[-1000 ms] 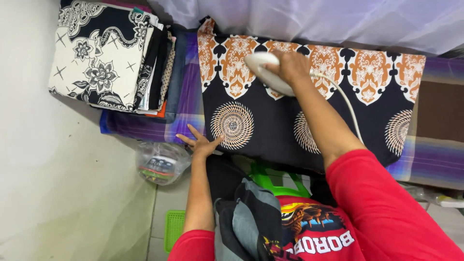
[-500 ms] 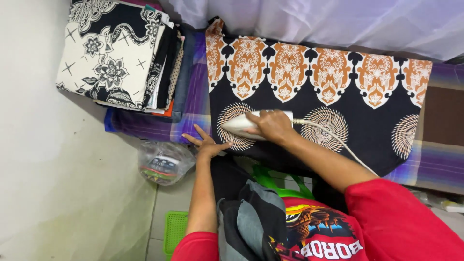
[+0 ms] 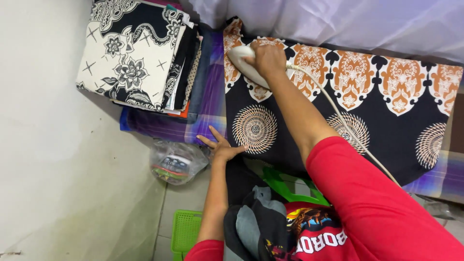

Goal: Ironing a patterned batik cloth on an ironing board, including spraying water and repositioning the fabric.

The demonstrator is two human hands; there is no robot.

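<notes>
A black cloth (image 3: 386, 125) with orange medallions and white spirals lies spread on a purple plaid padded surface (image 3: 208, 104). My right hand (image 3: 268, 59) grips a white iron (image 3: 241, 60) pressed on the cloth's far left corner; its white cord (image 3: 348, 130) trails back across the cloth toward me. My left hand (image 3: 220, 146) lies flat, fingers spread, on the cloth's near left edge, beside a white spiral.
A stack of folded patterned fabrics (image 3: 140, 53) sits at the left end of the surface. A clear plastic bag (image 3: 176, 162) and a green basket (image 3: 186, 232) are on the floor below. A white wall (image 3: 53, 159) stands at left, and pale sheeting (image 3: 338, 21) hangs behind.
My right hand has pushed the iron from the near spiral pattern up to the cloth's far left corner. My left hand has stayed at the near edge.
</notes>
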